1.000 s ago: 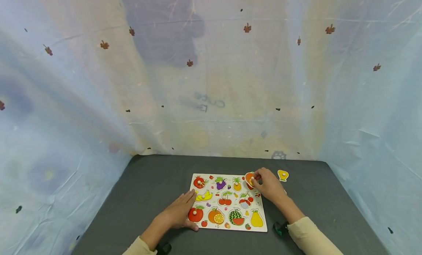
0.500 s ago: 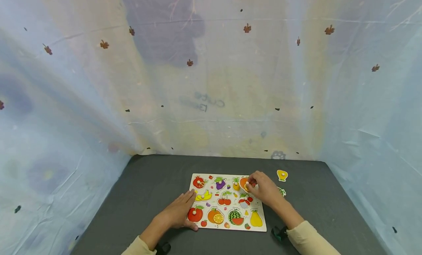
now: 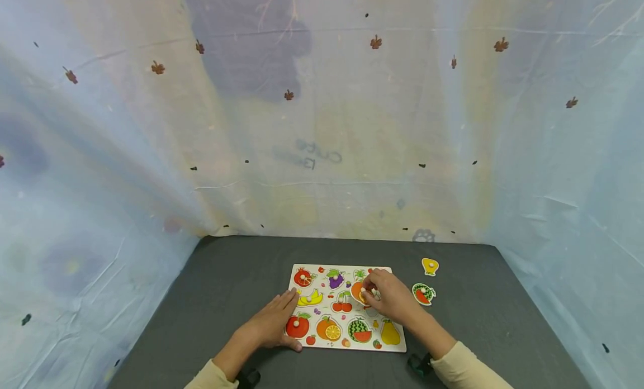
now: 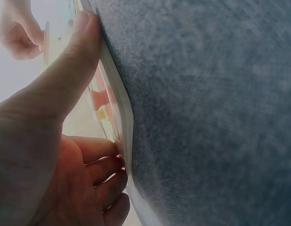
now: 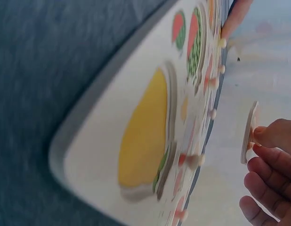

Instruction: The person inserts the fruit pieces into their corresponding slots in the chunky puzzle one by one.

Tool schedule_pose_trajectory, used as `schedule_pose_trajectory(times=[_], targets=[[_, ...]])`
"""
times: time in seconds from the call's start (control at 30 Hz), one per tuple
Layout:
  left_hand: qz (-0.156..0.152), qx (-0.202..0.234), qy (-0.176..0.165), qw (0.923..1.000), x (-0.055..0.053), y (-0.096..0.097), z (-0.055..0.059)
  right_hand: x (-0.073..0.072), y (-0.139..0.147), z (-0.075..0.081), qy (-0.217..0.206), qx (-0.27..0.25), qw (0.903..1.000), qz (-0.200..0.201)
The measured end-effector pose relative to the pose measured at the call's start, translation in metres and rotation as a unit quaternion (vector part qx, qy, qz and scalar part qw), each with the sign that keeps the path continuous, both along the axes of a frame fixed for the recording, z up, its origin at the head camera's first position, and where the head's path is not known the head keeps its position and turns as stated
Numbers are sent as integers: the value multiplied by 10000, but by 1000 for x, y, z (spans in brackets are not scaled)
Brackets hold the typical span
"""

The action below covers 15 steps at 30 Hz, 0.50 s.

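Note:
A white fruit puzzle board lies on the dark table. My left hand rests at its left side, fingers extended over the edge and the thumb along the front edge. Above the board, my right hand pinches the orange puzzle piece by its knob. In the right wrist view this piece stands tilted, seen nearly edge-on, clear of the board. Recesses with printed orange, watermelon and pear show no knobs. The right hand hides part of the board's right side.
To the board's right lie a watermelon piece and, farther back, a pear piece. Several knobbed fruit pieces, such as the red apple, sit in the board. A patterned curtain hangs behind the table.
My right hand has carried the orange piece leftward and toward me over the board, uncovering the watermelon piece on the table. My left hand has stayed in place.

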State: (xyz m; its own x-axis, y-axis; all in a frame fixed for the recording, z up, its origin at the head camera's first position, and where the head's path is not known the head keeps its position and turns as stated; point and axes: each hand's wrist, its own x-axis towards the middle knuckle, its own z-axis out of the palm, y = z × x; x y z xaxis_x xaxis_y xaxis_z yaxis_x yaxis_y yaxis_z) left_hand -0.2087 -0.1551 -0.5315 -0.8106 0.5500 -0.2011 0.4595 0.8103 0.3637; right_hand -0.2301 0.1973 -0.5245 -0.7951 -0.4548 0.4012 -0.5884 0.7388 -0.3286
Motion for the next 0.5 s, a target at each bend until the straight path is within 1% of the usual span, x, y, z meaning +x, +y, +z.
schedule_pose_trajectory(times=[0.2, 0.37, 0.5], targets=[[33, 4, -8, 10000, 0, 1, 0, 4, -10, -2, 81, 128, 9997, 168], [6, 165, -71, 9998, -1, -1, -1, 8, -19, -4, 60, 146, 9986, 512], [-75, 245, 16, 9997, -6, -5, -13, 11, -26, -4, -52, 266, 9967, 764]])
